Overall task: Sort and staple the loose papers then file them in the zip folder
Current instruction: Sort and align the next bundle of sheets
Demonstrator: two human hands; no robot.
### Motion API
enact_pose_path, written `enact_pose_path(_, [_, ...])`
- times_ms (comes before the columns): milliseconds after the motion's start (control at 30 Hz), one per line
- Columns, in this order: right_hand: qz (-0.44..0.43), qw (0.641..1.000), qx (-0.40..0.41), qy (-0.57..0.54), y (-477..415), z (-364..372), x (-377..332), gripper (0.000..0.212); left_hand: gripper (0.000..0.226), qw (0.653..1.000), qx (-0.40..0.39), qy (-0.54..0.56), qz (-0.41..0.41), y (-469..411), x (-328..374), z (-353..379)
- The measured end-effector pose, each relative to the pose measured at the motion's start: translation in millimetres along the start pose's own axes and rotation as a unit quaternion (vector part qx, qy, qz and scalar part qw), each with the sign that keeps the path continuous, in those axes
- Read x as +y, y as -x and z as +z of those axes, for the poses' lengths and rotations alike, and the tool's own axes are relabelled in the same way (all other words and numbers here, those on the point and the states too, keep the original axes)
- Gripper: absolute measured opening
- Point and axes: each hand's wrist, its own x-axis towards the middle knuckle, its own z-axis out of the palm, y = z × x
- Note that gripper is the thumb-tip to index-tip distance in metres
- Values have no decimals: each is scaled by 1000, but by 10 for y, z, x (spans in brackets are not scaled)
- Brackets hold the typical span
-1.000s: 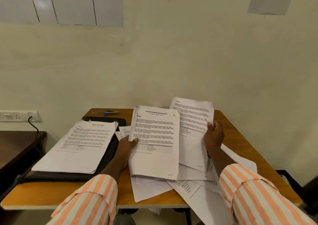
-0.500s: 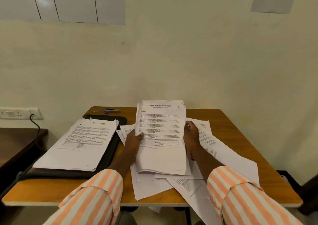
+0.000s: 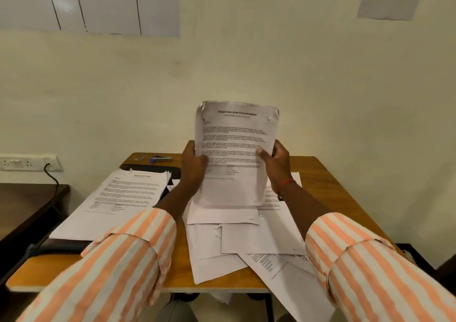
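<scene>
Hands: your left hand [image 3: 193, 166] and right hand [image 3: 276, 166] both grip the paper stack [image 3: 234, 154] upright above the table [image 3: 328, 183].

The sheaf [image 3: 235, 146], a second ago tilted low over the table [image 3: 328, 181] in the left hand [image 3: 193, 167] alone, now stands upright at the frame's centre, its top edge up against the wall [image 3: 320, 87]. The right hand [image 3: 277, 167], which held a separate sheet out to the right, has come in to grip the sheaf's right edge; that sheet no longer shows apart.
</scene>
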Motion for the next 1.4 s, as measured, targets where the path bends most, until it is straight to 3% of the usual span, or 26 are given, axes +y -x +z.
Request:
enact_pose_path(133, [-20, 1000, -6, -14, 7, 21, -82, 29, 28, 999, 35, 1, 35, -22, 18, 66])
enact_pose_path(333, [37, 988, -69, 135, 364, 35, 525, 30, 32, 999, 8, 2, -37, 365, -597, 89])
enact_pose_path(467, [43, 989, -60, 125, 375, 83, 503, 30, 21, 1000, 3, -20, -8, 322, -537, 63])
enact_pose_path(633, [67, 984, -106, 126, 152, 16, 386, 27, 31, 1000, -10, -27, -5, 156, -348, -52])
enact_pose_path(700, [99, 982, -73, 141, 98, -27, 466, 57, 30, 999, -7, -22, -39, 144, -392, -103])
enact_pose_path(733, [119, 981, -48, 148, 86, -67, 519, 56, 28, 997, -8, -24, -67, 141, -455, -136])
enact_pose_path(767, [130, 978, -22, 161, 75, -116, 599, 42, 26, 994, -12, -36, -98, 131, -548, -190])
enact_pose_path(800, [135, 969, 2, 207, 78, -186, 676, 25, 24, 990, -21, -53, -127, 120, -661, -247])
enact_pose_path(867, [143, 927, 7, 346, 68, -330, 858, 10, 22, 980, -30, -80, -178, 153, -862, -353])
enact_pose_path(967, [181, 881, -41, 434, 52, -358, 1079, 20, 19, 968, -23, -120, -220, 267, -1075, -448])
enact_pose_path(1100, [193, 875, -60, 440, -29, -155, 1183, 36, 33, 961, -29, -170, -216, 311, -1224, -455])
enact_pose_path(1267, [227, 873, -55, 428, -196, 116, 1295, 60, 24, 963, -59, -137, -226, 293, -1284, -507])
enact_pose_path(1400, [205, 893, -41, 399, -282, 134, 1254, 37, 25, 963, -69, -99, -243, 236, -1357, -556])
